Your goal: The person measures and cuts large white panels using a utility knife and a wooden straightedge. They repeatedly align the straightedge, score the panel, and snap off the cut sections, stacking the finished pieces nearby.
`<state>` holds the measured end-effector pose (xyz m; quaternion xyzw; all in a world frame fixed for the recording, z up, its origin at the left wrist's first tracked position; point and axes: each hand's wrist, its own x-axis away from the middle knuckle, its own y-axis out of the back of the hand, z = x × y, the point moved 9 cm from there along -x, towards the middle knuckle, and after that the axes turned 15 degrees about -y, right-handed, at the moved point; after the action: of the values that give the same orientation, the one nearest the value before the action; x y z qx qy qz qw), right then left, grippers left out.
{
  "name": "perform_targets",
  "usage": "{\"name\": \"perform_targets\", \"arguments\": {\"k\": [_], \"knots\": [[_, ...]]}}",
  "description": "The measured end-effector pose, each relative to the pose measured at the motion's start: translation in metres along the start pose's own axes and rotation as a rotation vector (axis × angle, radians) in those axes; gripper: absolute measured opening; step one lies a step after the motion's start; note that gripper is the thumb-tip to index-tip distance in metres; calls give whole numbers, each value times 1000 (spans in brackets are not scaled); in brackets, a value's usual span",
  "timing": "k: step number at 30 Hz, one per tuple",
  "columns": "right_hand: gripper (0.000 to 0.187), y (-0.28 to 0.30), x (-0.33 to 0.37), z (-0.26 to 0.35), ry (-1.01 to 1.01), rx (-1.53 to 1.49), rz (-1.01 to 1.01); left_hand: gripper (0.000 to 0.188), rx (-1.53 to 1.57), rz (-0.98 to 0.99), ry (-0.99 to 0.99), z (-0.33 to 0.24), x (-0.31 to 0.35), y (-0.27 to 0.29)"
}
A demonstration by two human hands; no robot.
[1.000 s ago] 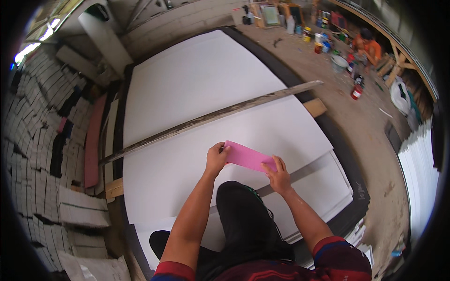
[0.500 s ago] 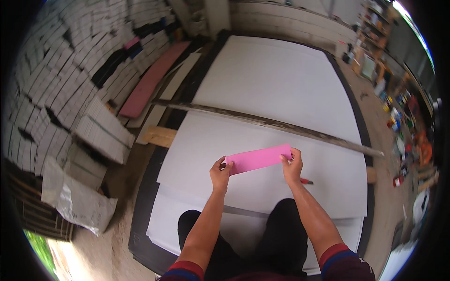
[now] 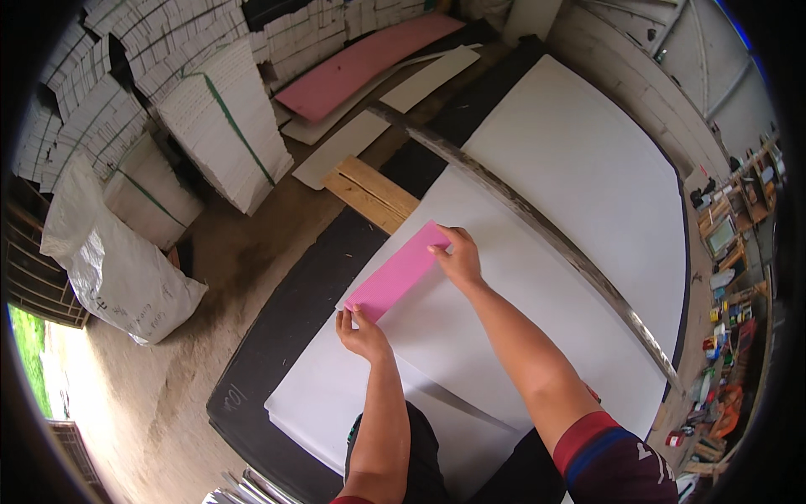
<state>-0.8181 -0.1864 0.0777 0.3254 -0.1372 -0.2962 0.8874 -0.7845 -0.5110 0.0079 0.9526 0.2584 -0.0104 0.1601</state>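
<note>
While handwriting (image 3: 126, 315) marks a white sack (image 3: 117, 281) at left, outstretched arms (image 3: 522, 346) angle left, left hand (image 3: 364, 338) and right hand (image 3: 461, 259) pinching a pink strip's (image 3: 395, 274) near and far ends.

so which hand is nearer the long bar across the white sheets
Right: the right hand, on the far end of the pink strip, is short of the long bar; the left hand, on the near end, is farther back.
</note>
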Motion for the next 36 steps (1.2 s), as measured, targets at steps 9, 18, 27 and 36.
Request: {"name": "perform_targets", "arguments": {"k": [9, 18, 27, 36], "knots": [[53, -72, -22, -10, 146, 96, -27, 39, 321, -210, 273, 42, 0, -16], [49, -70, -19, -16, 147, 75, -71, 42, 375, -263, 356, 35, 6, -14], [47, -69, -19, -20, 67, 91, -25, 43, 372, -266, 304, 39, 9, -16], [48, -74, -22, -24, 101, 124, -8, 41, 426, -277, 278, 51, 10, -18]]}}
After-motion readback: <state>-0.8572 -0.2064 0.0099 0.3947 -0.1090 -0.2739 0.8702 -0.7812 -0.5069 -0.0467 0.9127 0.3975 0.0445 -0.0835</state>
